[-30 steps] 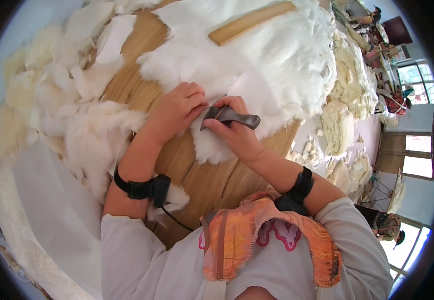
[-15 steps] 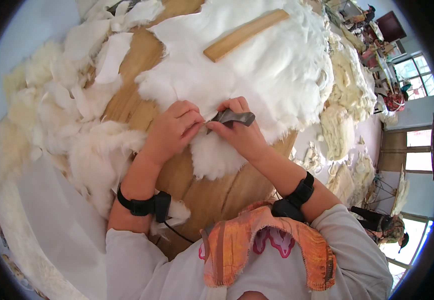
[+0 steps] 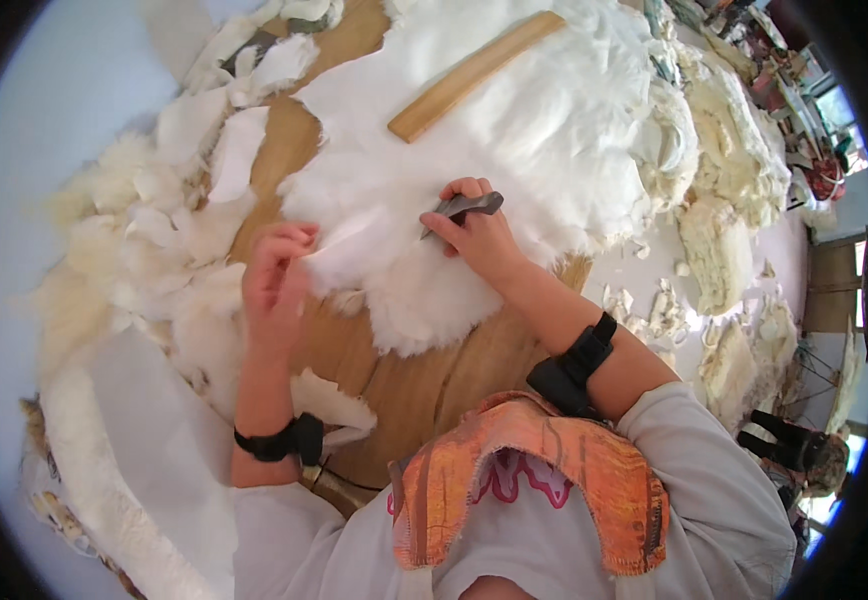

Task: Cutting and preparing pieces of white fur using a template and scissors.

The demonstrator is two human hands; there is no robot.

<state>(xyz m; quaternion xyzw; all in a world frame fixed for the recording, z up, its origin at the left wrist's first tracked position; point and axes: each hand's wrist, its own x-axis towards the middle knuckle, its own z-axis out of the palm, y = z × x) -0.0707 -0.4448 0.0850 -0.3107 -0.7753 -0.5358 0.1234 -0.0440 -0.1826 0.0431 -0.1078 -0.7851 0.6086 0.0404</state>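
Observation:
A large white fur pelt [image 3: 544, 140] lies spread over a brown wooden work surface [image 3: 394, 390]. My right hand [image 3: 482, 238] is closed around a dark grey knife [image 3: 476, 204], its tip pointing down at the fur near the pelt's lower part. To the left, at the pelt's edge, my left hand [image 3: 279, 268] is slightly blurred by motion. Its fingers pinch a pale piece of white fur [image 3: 346, 252], smeared and stretching toward the pelt. A flat wooden stick [image 3: 476, 76] rests on the pelt beyond both hands.
Pale fur scraps [image 3: 169, 225] pile up along the left side. A smooth whitish hide [image 3: 154, 400] hangs at lower left. Bundles of cream fleece [image 3: 719, 250] lie on the right, beyond the pelt. Another person [image 3: 804, 455] in dark clothes is at the far right.
My left hand has moved left, away from my right hand, drawing a piece of white fur with it. The right hand keeps the knife and has shifted only slightly.

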